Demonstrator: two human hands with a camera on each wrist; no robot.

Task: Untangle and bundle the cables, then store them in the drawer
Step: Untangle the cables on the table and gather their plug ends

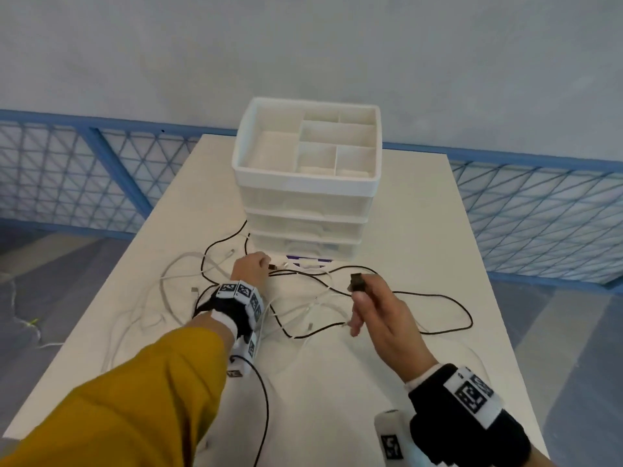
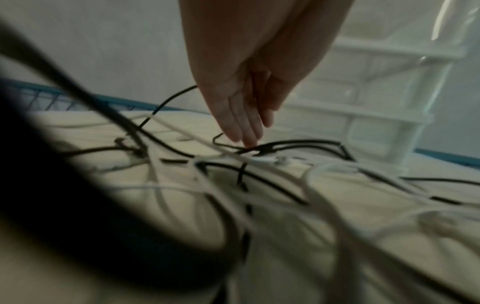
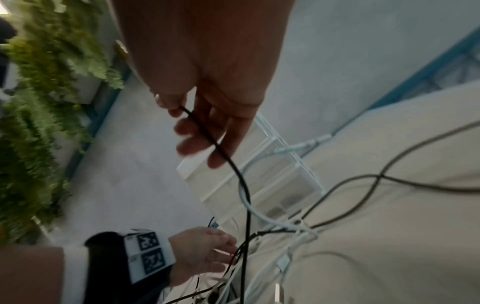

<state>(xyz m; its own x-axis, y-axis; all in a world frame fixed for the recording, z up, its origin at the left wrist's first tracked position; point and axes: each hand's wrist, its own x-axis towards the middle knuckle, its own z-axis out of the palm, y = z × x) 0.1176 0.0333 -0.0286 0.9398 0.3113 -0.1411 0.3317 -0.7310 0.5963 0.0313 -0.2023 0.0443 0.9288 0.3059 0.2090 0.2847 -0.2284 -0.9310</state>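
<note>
Pinching the black cable's plug (image 1: 356, 282) in our right hand (image 1: 381, 318) (lifted off the table (image 1: 438, 230)), our left hand (image 1: 251, 269) presses straight fingers onto the tangle.

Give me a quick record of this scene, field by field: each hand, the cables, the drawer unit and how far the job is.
Left hand: fingers down in the tangle, at a black cable
Right hand: raised, pinching a black plug
Cables: black and white cables, tangled on the table
Drawer unit: white, behind the cables, drawers look closed
Progress: nothing bundled or stored
</note>
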